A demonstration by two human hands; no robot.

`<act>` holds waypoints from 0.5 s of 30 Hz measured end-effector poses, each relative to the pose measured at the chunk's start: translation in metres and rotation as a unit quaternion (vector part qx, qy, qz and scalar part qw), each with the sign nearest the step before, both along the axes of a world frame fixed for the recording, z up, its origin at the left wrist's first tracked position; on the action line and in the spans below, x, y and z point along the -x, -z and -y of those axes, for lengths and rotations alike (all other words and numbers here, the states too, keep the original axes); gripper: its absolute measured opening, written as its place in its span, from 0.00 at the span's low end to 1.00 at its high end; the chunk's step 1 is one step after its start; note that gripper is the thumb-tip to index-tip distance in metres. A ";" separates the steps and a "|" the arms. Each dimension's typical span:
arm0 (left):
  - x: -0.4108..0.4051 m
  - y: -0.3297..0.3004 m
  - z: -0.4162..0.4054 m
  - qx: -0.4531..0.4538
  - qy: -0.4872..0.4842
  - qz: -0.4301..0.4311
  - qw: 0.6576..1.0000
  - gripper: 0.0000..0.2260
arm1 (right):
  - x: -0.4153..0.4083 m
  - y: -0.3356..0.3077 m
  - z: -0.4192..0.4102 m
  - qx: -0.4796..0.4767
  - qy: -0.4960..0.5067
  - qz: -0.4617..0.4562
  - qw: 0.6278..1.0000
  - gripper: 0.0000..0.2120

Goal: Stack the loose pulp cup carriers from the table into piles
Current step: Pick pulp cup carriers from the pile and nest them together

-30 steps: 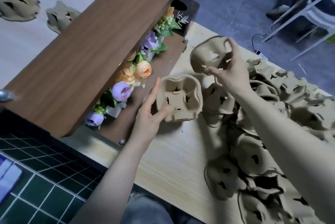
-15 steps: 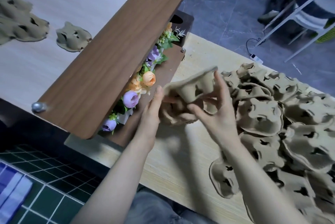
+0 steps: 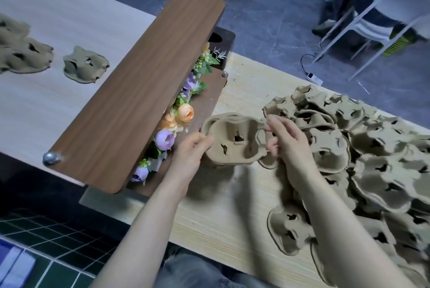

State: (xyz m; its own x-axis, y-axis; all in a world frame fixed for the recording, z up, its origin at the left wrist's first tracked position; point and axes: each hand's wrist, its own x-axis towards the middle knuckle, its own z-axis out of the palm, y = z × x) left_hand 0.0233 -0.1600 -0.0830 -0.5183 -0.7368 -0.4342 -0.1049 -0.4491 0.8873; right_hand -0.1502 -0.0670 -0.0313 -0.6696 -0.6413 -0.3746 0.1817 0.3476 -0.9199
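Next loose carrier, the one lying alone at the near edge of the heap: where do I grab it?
Probably pinch the left rim of that loose carrier, coming from the bare table side. It lies flat, that edge is exposed, and its right side is tucked against the heap.

Two bare forearms enter from the bottom of the frame, no sleeves in view up to the frame edge. Left hand (image 3: 190,151) mid-frame, right hand (image 3: 287,145) just right of centre; no rings, watch, gloves or wristbands seen on either. Nails short, unpainted as far as can be told. Bottom centre, betw. the arms: a lap in grey-blue denim (image 3: 200,271), faded, w/ a frayed spot near its upper edge.
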 end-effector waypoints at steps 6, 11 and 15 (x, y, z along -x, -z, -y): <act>-0.005 -0.006 0.001 -0.020 -0.015 -0.014 1.000 0.11 | 0.000 -0.007 0.012 -0.027 -0.070 0.027 0.997 0.09; -0.007 -0.010 -0.007 -0.053 -0.049 -0.031 0.997 0.08 | -0.015 0.005 -0.003 0.008 0.042 0.049 0.998 0.08; -0.004 -0.012 -0.014 -0.029 -0.043 -0.040 0.998 0.07 | -0.034 0.010 -0.015 -0.004 0.045 0.034 0.998 0.07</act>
State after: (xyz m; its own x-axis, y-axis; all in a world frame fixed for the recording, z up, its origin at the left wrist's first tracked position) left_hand 0.0275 -0.1455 -0.0715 -0.4886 -0.7549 -0.4375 0.0069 -0.5048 0.8632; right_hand -0.1163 -0.0517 -0.0416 -0.6970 -0.5768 -0.4260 0.2746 0.3341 -0.9016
